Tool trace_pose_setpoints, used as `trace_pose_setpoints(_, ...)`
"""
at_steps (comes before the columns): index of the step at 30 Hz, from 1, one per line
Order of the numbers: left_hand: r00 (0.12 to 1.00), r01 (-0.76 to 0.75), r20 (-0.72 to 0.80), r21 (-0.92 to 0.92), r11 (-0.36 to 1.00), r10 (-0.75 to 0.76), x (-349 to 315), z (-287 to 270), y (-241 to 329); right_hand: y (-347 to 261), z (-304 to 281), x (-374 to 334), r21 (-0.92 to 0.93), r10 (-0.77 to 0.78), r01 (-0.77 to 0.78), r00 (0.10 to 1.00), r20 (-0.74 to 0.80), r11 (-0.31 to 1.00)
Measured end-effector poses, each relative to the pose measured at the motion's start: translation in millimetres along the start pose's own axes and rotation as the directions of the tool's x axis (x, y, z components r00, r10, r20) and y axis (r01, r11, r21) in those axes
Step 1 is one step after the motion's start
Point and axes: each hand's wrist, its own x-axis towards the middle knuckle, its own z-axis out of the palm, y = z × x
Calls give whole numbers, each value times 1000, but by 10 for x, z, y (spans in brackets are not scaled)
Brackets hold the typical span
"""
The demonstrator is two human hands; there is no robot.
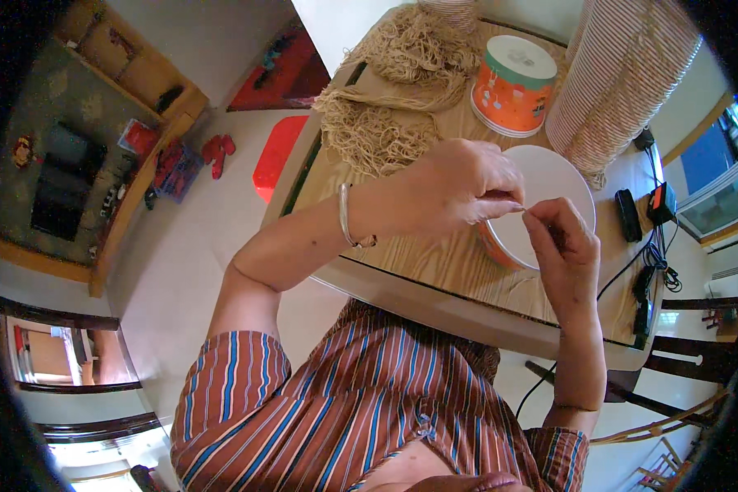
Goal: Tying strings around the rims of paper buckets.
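My left hand, with a silver bangle on its wrist, reaches over the near side of a paper tub. The tub has a white inside and an orange outer wall. My right hand comes up from the right, and the fingertips of both hands are pinched together almost touching. Whatever lies between them is too small to make out. Beyond my left hand spreads a tangled heap of tan cord. Behind the tub stands an orange and green printed paper tub with a pale top.
A tall leaning stack of nested paper tubs rises at the back right, tan cord hanging down it. Black cables and an adapter lie along the right table edge. A red stool stands left of the table.
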Motion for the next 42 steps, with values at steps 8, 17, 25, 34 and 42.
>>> trace_pose_setpoints(8,876,459,33,-365,810,-482,-100,-112,-134,58,-67,-125,136,84,-65,987,-137,989)
trace_pose_setpoints(17,919,386,95,-401,830,-382,14,118,118,13,-4,-174,55,-14,24,983,-185,998)
trace_pose_setpoints(25,945,328,120,-374,867,-306,-30,244,213,6,13,-223,1,-55,57,981,-188,998)
trace_pose_setpoints(34,943,327,192,-370,870,-273,-136,142,218,65,2,-237,-225,-298,277,952,-66,934)
trace_pose_setpoints(42,949,310,217,-507,804,-229,-115,64,153,76,-4,-209,-306,-351,313,933,-79,899)
